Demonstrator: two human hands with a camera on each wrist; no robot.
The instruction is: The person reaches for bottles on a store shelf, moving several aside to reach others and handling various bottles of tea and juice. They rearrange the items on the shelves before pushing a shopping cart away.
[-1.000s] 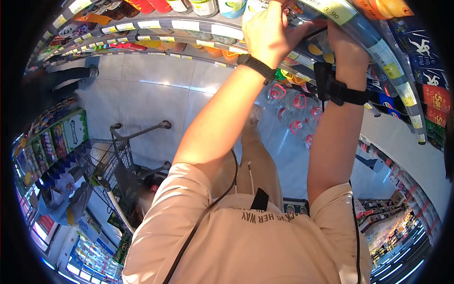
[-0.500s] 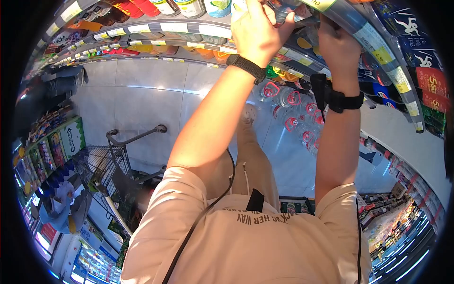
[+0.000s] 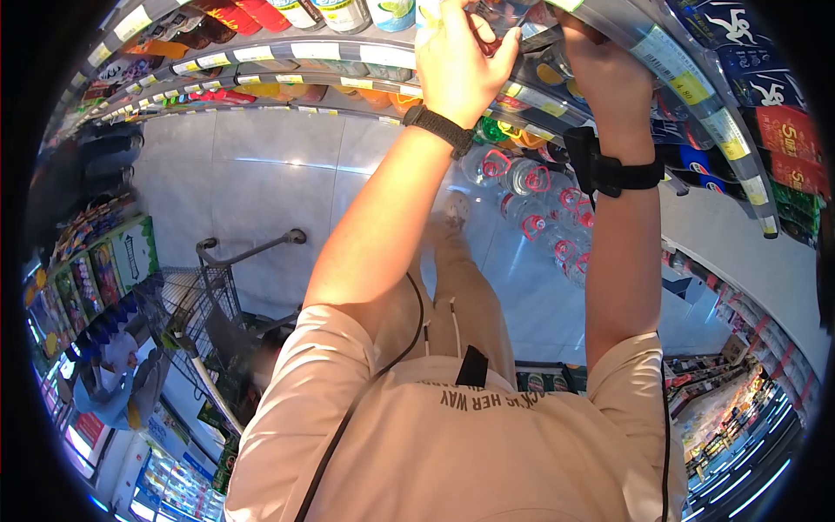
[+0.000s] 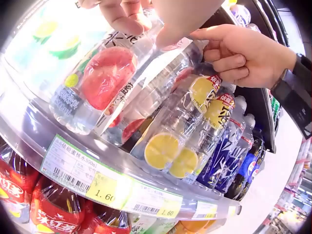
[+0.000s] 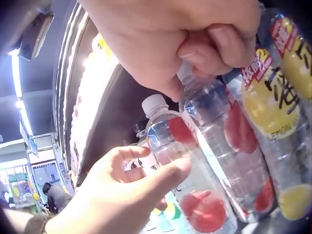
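At the shelf, my left hand point(image 3: 459, 74) is beside a clear bottle of peach-flavoured water point(image 4: 109, 78), its fingers loosely bent and thumb apart. From the right wrist view, this left hand point(image 5: 129, 187) has its thumb in front of the bottle, whose white cap point(image 5: 155, 103) stands free. My right hand point(image 3: 613, 83) pinches the top of a second peach water bottle point(image 5: 229, 131) just alongside. In the left wrist view, the index finger and thumb of the right hand point(image 4: 248, 53) meet at that bottle's top while its other fingers curl in.
Lemon water bottles point(image 4: 170, 141) stand right of the peach ones, then blue-labelled bottles point(image 4: 224, 151). A price-label strip point(image 4: 112, 178) runs along the shelf edge. Large water jugs point(image 3: 531, 204) stand on the floor below. A shopping cart point(image 3: 200, 300) is at the left.
In the head view both hands have shifted a little left, along with the shelf, as the view moved. The right hand has come lower and nearer the left hand's side.
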